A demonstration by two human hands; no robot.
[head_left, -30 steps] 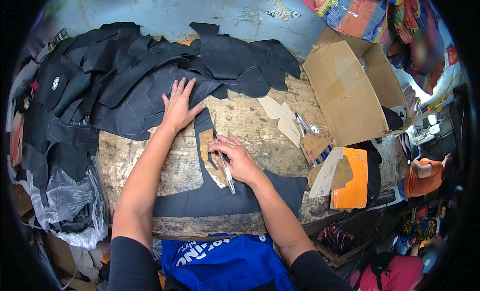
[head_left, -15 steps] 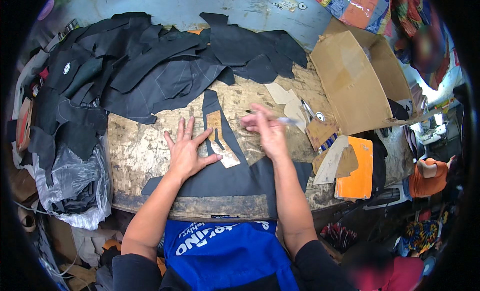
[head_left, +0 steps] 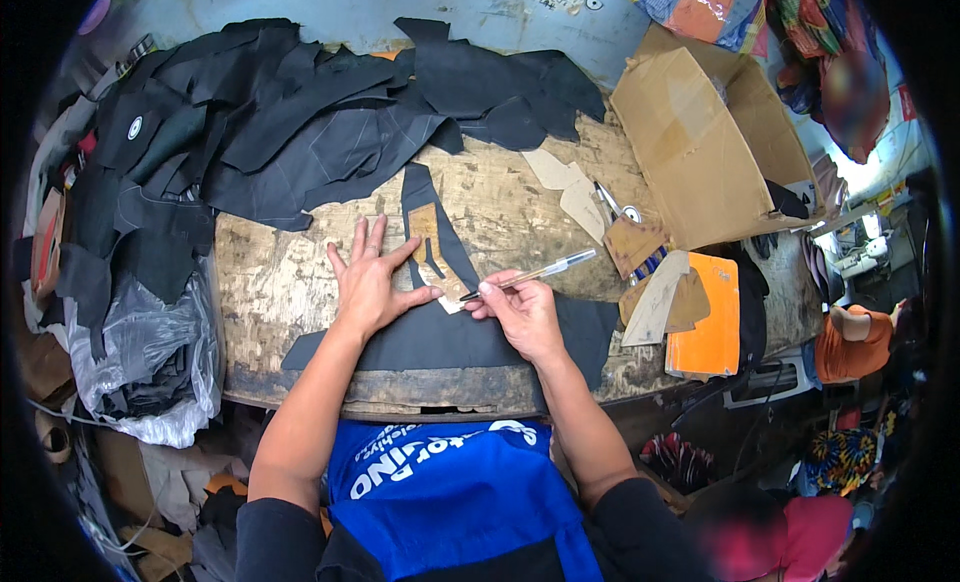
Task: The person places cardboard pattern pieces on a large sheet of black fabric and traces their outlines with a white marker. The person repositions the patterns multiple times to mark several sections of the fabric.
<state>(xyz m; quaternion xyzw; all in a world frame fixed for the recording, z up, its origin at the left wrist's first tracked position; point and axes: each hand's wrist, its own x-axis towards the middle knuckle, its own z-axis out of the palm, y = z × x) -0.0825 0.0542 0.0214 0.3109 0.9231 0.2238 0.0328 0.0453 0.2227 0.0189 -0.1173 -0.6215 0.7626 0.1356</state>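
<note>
A tan, slotted pattern template (head_left: 424, 225) lies flat on an irregular piece of black sheet material (head_left: 452, 232). My left hand (head_left: 372, 285) is spread open, its thumb and index fingertip pressing the template's left side. In my right hand (head_left: 524, 314) a clear-barrelled pen (head_left: 545, 270) is pinched between thumb and fingers. Its dark tip meets the template's lower right edge, by the black piece. The wider part of the black sheet runs beneath both wrists toward the table's near edge.
Black offcuts (head_left: 330, 132) are heaped across the back and left of the wooden table (head_left: 270, 272). At right stand a cardboard box (head_left: 680, 132), more templates (head_left: 655, 300), scissors (head_left: 607, 200) and an orange folder (head_left: 715, 332). A plastic bag of scraps (head_left: 150, 352) sits at left.
My right hand has come down and left, bringing the pen tip to the template's lower edge. My left hand stays on the template; the whole view has shifted slightly.
</note>
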